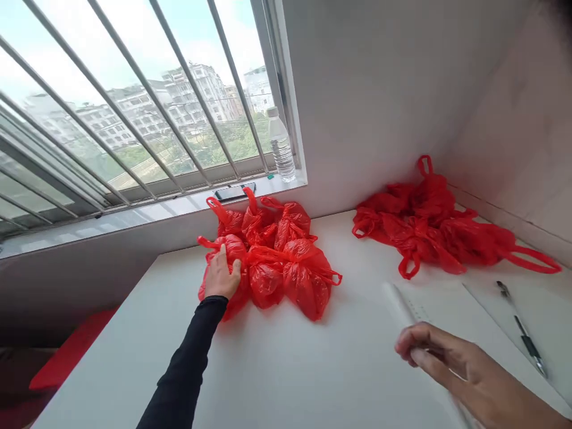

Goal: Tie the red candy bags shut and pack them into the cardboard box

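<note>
My left hand (pixel 222 274), in a black sleeve, rests on a knotted red plastic bag (pixel 232 244) at the front left of a cluster. Its fingers are stretched out over the bag, with the thumb apart. Several more tied bags, such as the red plastic bag (pixel 308 277) at the front right, sit close together in two rows; their contents are hidden. My right hand (pixel 447 363) hovers above an open notebook (pixel 440 304), its fingers curled in towards the thumb. It is slightly blurred, and nothing shows between its fingers.
A heap of red plastic bags (pixel 424 226) lies in the corner at the back right. Two pens, including a black pen (pixel 529 345), lie at the right. On the sill of the barred window stand a water bottle (pixel 281 149) and a phone (pixel 235 191). The white table (pixel 147 333) ends at the left.
</note>
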`<state>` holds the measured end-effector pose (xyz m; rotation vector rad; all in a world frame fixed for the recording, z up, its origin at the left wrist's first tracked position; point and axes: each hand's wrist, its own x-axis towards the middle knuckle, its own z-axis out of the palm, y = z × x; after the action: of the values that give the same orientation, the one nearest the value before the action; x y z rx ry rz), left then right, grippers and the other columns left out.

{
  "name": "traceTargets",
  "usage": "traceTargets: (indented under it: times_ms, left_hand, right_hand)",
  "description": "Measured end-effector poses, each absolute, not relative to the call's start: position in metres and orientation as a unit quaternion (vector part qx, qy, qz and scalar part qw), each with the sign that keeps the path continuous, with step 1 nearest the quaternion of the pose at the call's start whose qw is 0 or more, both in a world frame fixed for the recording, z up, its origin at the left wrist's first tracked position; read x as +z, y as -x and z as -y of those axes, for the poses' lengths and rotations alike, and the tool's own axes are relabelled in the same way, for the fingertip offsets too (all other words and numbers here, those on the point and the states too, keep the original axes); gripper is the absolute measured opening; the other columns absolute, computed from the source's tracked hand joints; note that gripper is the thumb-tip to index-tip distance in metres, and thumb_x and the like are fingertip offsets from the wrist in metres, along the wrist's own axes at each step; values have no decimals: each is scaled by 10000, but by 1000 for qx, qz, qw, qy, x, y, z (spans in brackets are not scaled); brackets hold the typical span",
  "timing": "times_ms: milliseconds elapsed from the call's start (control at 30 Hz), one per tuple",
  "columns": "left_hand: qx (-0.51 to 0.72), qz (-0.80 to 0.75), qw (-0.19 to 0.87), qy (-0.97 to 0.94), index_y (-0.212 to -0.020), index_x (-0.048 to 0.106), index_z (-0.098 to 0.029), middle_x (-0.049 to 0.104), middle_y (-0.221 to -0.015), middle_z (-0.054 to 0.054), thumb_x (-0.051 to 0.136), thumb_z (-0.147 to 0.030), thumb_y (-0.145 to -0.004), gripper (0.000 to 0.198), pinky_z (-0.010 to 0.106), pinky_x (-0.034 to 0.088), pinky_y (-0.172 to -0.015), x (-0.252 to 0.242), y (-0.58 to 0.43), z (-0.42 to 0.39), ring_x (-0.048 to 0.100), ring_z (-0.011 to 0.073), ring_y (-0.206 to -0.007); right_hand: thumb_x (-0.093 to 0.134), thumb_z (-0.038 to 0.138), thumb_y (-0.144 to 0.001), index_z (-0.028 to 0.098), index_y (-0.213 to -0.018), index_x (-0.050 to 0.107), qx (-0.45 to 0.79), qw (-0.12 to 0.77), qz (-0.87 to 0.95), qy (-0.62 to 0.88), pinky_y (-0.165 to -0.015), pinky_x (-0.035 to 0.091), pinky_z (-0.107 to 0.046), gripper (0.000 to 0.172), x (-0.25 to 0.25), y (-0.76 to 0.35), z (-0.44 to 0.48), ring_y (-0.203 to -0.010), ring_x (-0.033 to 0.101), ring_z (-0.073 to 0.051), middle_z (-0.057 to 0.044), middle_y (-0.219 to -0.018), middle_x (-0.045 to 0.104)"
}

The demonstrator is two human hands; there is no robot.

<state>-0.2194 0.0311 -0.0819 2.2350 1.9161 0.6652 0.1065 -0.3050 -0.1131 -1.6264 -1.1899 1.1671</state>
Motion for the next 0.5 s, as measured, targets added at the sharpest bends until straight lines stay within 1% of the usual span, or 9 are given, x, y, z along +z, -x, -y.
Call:
traceTargets:
  times_ms: [67, 133, 200, 267, 333, 367, 433, 467, 500]
  left_hand:
    - [215, -620, 58, -752, -1501, 381, -67, 414, -1543, 227, 437, -355, -877, 689, 573, 195, -1202, -95, 217, -38, 319, 369, -1471]
    - [219, -600, 60, -768, -1469, 437, -75, 446, -1524, 222, 428, -365, -863, 672, 598, 194, -1194, -101, 216, -45, 337, 388, -1460]
    - [231, -579, 60, -779, -1456, 454, -98, 466, -1521, 193, 433, -392, -858, 666, 571, 237, -1193, -99, 216, -46, 367, 366, -1451]
    - [270, -564, 39, -780, -1462, 444, -164, 459, -1542, 128, 462, -445, -861, 663, 545, 248, -1202, -90, 213, -35, 350, 336, -1465]
    - [334, -547, 11, -768, -1430, 480, -256, 486, -1527, 60, 515, -501, -849, 632, 559, 256, -1202, -78, 206, -12, 354, 339, -1462]
    - [362, -540, 5, -760, -1387, 525, -295, 531, -1485, 41, 539, -515, -838, 591, 578, 286, -1188, -72, 201, 3, 405, 351, -1429]
    - [382, -544, 27, -747, -1302, 596, -334, 614, -1381, 36, 566, -516, -837, 500, 604, 392, -1118, -64, 185, 34, 523, 368, -1325]
    - [379, -544, 47, -748, -1278, 611, -344, 636, -1343, 36, 563, -518, -851, 463, 594, 464, -1054, -62, 176, 49, 563, 362, -1277]
    - [378, -534, 68, -753, -1262, 619, -341, 646, -1317, 44, 559, -525, -857, 449, 556, 548, -939, -62, 167, 64, 584, 361, -1244]
  right_hand:
    - [459, 485, -988, 273, -1064, 629, 433, 425, 469, 641, -932, 535, -333, 282, -110, -130, 285, -992, 654, -198, -30, -1015, 687]
    - [452, 449, -993, 242, -1066, 608, 355, 468, 469, 659, -867, 568, -340, 270, -110, -155, 262, -962, 663, -196, -49, -1027, 686]
    - [477, 399, -978, 220, -1055, 604, 240, 462, 477, 708, -794, 587, -346, 233, -112, -181, 241, -916, 678, -199, -66, -1028, 699]
    - [496, 340, -964, 202, -1066, 602, 148, 450, 466, 747, -865, 566, -399, 202, -113, -207, 219, -963, 666, -216, -87, -1074, 695]
    - [507, 278, -956, 176, -1099, 596, 80, 438, 453, 772, -967, 508, -461, 197, -111, -227, 194, -1047, 630, -239, -116, -1148, 670]
    - [517, 253, -955, 164, -1114, 598, 53, 427, 452, 781, -1006, 477, -481, 200, -110, -236, 181, -1087, 610, -247, -125, -1172, 658]
    - [565, 246, -953, 161, -1135, 616, 21, 397, 461, 793, -1050, 438, -504, 207, -109, -247, 152, -1154, 582, -254, -111, -1194, 649]
    - [598, 270, -950, 165, -1152, 624, 14, 380, 467, 798, -1041, 445, -512, 229, -109, -249, 138, -1169, 580, -256, -97, -1208, 644]
    - [620, 301, -949, 171, -1179, 624, 11, 364, 470, 804, -1021, 462, -513, 264, -110, -250, 125, -1169, 585, -257, -89, -1234, 635]
